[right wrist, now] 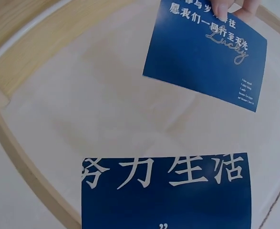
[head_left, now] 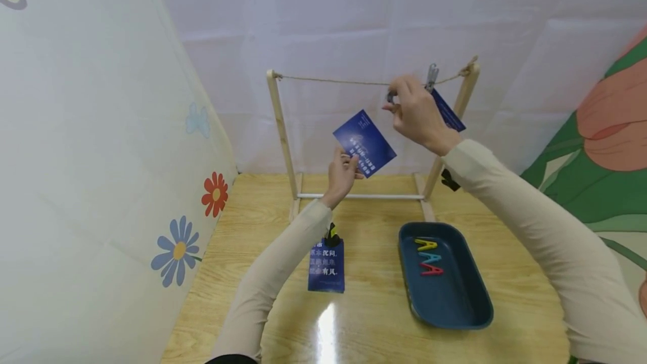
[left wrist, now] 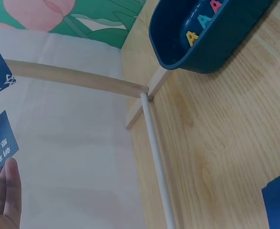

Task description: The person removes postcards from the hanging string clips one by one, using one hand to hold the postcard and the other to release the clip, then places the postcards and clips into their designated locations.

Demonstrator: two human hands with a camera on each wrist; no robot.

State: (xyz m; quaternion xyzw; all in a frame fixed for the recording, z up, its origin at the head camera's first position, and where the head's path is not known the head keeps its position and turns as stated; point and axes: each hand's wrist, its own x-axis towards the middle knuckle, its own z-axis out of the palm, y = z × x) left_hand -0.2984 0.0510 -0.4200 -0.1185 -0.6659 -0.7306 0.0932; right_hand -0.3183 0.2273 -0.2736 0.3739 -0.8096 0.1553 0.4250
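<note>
Left fingers (head_left: 353, 163) holding blue card (head_left: 366, 140), right fingers (head_left: 400, 84) pinching clip (head_left: 390, 96)

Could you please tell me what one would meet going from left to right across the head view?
Blue flower → red flower → stand's left wooden post → card held in the left hand → dark blue tray → coral-pink flower.

Hanging card (head_left: 450, 112) (partly) behind right hand (head_left: 418, 110)

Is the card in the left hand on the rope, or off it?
Off. In the head view, the left hand holds the card below the rope, with a clear gap between card and rope.
</note>
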